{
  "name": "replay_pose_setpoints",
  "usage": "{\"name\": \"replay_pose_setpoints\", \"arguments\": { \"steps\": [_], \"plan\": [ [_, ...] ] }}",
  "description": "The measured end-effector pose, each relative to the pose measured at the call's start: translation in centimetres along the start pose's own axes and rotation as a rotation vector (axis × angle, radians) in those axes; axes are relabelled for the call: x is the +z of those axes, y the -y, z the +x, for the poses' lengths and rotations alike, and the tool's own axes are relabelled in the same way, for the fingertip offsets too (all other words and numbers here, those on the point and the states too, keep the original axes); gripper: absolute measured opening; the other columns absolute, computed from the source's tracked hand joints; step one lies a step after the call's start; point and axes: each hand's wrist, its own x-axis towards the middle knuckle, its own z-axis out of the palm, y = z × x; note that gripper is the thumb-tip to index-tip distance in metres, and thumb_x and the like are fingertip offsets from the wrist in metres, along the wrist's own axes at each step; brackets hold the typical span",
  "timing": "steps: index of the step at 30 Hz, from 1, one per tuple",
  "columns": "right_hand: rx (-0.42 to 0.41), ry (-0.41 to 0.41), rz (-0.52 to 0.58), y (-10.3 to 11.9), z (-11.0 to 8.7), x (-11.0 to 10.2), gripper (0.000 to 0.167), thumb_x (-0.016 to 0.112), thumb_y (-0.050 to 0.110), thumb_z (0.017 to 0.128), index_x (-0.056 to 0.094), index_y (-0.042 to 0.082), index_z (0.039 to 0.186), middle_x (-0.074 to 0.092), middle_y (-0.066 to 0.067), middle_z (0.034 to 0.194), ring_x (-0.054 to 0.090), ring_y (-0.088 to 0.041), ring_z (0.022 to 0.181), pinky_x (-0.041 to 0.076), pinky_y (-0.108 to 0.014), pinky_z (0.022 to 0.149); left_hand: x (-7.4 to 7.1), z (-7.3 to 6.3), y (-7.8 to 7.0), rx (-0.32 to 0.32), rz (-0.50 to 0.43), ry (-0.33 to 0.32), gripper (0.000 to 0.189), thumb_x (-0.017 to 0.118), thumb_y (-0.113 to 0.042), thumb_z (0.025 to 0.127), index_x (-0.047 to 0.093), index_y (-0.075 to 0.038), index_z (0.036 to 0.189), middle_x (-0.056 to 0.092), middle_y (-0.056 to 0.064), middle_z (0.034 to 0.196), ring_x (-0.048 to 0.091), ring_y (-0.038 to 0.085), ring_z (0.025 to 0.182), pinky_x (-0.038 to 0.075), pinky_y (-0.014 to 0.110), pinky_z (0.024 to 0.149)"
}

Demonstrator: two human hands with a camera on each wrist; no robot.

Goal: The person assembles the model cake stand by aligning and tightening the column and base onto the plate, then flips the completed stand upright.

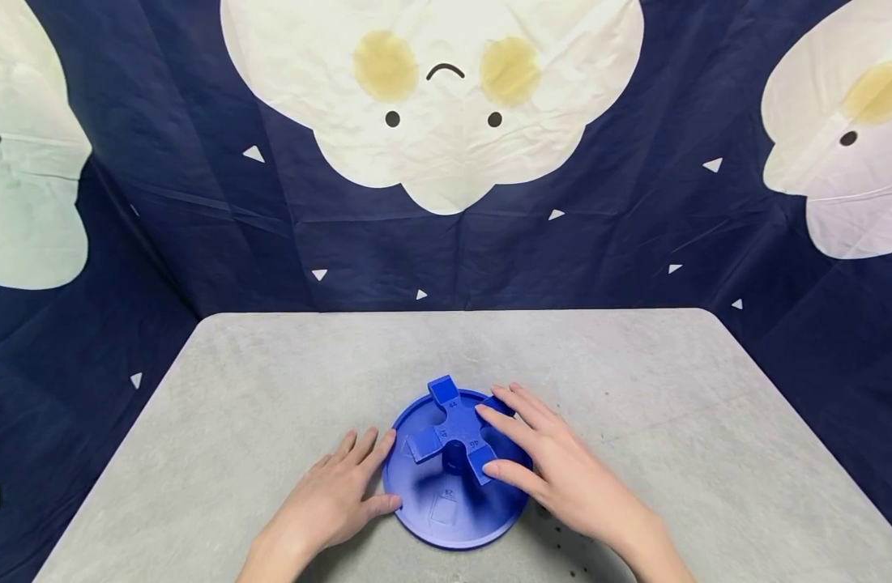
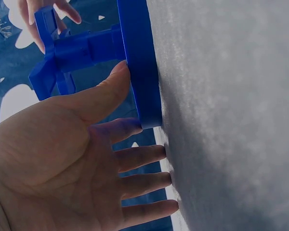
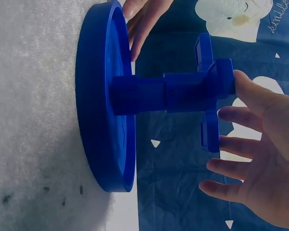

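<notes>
A blue plastic stand has a round, shallow, rimmed base (image 1: 453, 530) lying on the table, and from its middle rises a short post (image 3: 149, 93). Capping the post is a cross-shaped top piece (image 1: 460, 421) with several bent arms, some marked with raised numbers. At the base's left edge, my left hand (image 1: 332, 494) touches the rim with thumb and index finger; its other fingers are spread straight by the table. My right hand (image 1: 562, 453) is beside the top piece on the right, fingers extended, with the thumb touching one arm and the fingertips close to others.
The grey table (image 1: 271, 364) carries a few small dark specks near its right front. Behind and to both sides hangs a dark blue cloth (image 1: 198, 235) printed with white clouds and small triangles.
</notes>
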Motion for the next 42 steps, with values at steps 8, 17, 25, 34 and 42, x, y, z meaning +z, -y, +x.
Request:
{"name": "replay_pose_setpoints", "arguments": {
  "steps": [8,17,25,34,42],
  "plan": [
    [-0.001,-0.052,-0.055,-0.05,-0.18,-0.19,0.055,0.062,0.056,0.097,0.055,0.036,0.148,0.051,0.016,0.141,0.053,-0.009,0.131,0.053,-0.041,0.105,0.12,0.0,0.02,-0.009,0.006,0.003,0.084,0.073,-0.051,0.09,0.041,-0.014,0.159,0.037,0.022,0.164,0.029,0.05,0.153,0.033,0.072,0.116],
    [-0.064,-0.069,-0.02,-0.11,-0.08,-0.47,0.039,0.066,0.042,0.1,0.066,0.032,0.138,0.063,0.022,0.111,0.057,0.003,0.101,0.054,-0.026,0.086,0.13,-0.03,0.11,-0.001,0.001,-0.001,0.083,0.073,-0.051,0.091,0.041,-0.015,0.159,0.038,0.022,0.164,0.029,0.051,0.153,0.033,0.072,0.116],
    [-0.079,-0.169,-0.004,0.05,0.03,-0.26,0.038,0.072,0.032,0.098,0.067,0.031,0.135,0.061,0.013,0.115,0.054,-0.001,0.105,0.054,-0.024,0.083,0.13,-0.04,0.12,0.005,0.005,-0.013,0.084,0.073,-0.05,0.09,0.041,-0.014,0.159,0.038,0.022,0.164,0.03,0.051,0.153,0.033,0.072,0.116],
    [-0.018,-0.051,-0.06,-0.04,0.08,0.14,0.057,0.065,0.052,0.097,0.055,0.032,0.149,0.051,0.002,0.156,0.044,-0.025,0.149,0.043,-0.056,0.118,0.24,0.04,0.03,-0.006,0.004,-0.004,0.084,0.073,-0.05,0.091,0.041,-0.014,0.159,0.037,0.022,0.165,0.029,0.05,0.153,0.032,0.072,0.117],
    [-0.033,-0.067,-0.108,-0.01,0.06,-0.05,0.048,0.063,0.051,0.099,0.062,0.031,0.143,0.064,0.015,0.122,0.06,-0.003,0.115,0.055,-0.036,0.098,0.32,-0.03,0.09,-0.004,0.008,-0.014,0.083,0.073,-0.05,0.091,0.041,-0.014,0.159,0.038,0.022,0.164,0.03,0.05,0.153,0.033,0.072,0.116]
  ]
}}
